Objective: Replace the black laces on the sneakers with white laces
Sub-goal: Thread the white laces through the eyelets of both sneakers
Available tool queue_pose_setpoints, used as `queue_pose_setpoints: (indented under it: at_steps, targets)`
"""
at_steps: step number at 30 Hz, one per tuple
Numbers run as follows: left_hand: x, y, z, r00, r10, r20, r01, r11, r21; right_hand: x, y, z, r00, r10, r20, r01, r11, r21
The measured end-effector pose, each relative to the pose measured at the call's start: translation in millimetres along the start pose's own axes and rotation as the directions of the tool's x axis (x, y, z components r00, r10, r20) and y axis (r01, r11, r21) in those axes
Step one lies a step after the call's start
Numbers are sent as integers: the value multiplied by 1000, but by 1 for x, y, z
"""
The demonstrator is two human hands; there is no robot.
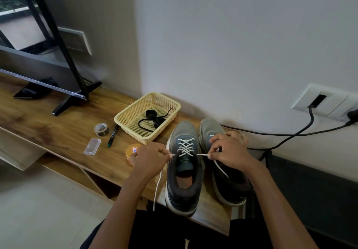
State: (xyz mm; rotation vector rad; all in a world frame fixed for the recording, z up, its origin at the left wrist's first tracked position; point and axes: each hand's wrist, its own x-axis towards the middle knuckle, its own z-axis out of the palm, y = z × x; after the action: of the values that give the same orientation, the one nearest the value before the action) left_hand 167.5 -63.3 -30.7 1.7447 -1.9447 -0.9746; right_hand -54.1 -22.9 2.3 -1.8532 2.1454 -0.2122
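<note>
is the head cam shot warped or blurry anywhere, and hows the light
Head view: wide-angle distortion curves the table edge and the screen; that screen mirrors a window, no glare elsewhere; light is soft, shadows faint; left hand, right hand and white lace look reasonably sharp.

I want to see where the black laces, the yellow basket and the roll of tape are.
black laces point(150, 114), head view, on the coiled bundle.
yellow basket point(133, 105), head view, on its far left rim.
roll of tape point(101, 130), head view, on its outer side.
</note>
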Motion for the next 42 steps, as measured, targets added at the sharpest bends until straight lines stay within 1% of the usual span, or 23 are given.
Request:
queue_pose_setpoints:
  at_steps: [3,5,8,10,12,14,18,23,24,26,27,28,29,30,32,35,38,40,42]
  targets:
    - [7,-1,7,998,58,-18,-60,989,-132,6,-9,2,997,19,-71,-13,996,93]
    - [13,7,11,993,109,-50,-116,981,-157,12,-19,4,993,9,-115,6,992,129]
    - [24,19,16,977,214,-23,-214,976,-34,18,-34,12,996,-58,-73,66,993,101]
    - [26,23,18,968,251,12,-251,966,57,19,-40,18,995,-97,-33,99,994,53]
    - [24,24,18,969,245,23,-245,960,136,19,-44,22,994,-106,-12,106,994,1]
    - [23,22,17,972,234,33,-236,955,181,19,-46,24,993,-113,-25,112,993,-30]
    - [27,13,16,972,226,63,-233,961,150,18,-44,26,991,-121,-66,118,992,-38]
    - [29,9,17,972,227,52,-233,963,136,16,-42,26,991,-105,-77,104,994,-19]
    - [29,8,17,966,257,41,-260,959,111,16,-41,26,991,-107,-76,107,994,-6]
    - [28,8,18,955,296,3,-296,955,-1,19,-39,24,990,-67,-122,78,993,85]
    - [27,10,17,958,284,-34,-286,957,-53,21,-38,22,987,-23,-157,47,988,147]
    - [29,10,18,965,255,-68,-260,963,-69,23,-36,21,983,16,-182,19,981,192]
    - [30,11,18,970,229,-83,-233,971,-50,25,-35,20,983,36,-178,0,980,197]
    - [31,11,20,973,222,-70,-223,975,-10,26,-36,20,989,37,-144,-12,986,168]
    - [35,11,24,978,207,4,-207,977,54,27,-40,23,999,16,-47,-12,996,91]
    - [45,7,28,985,142,94,-149,987,63,31,-46,25,1000,25,16,-26,998,52]
    - [49,16,20,978,121,167,-140,985,105,37,-48,18,994,18,108,-22,999,39]
    - [52,21,14,961,131,244,-153,985,75,39,-49,17,988,-4,155,2,1000,14]
    - [57,23,11,946,145,290,-173,982,71,39,-50,17,985,-21,172,25,1000,-17]
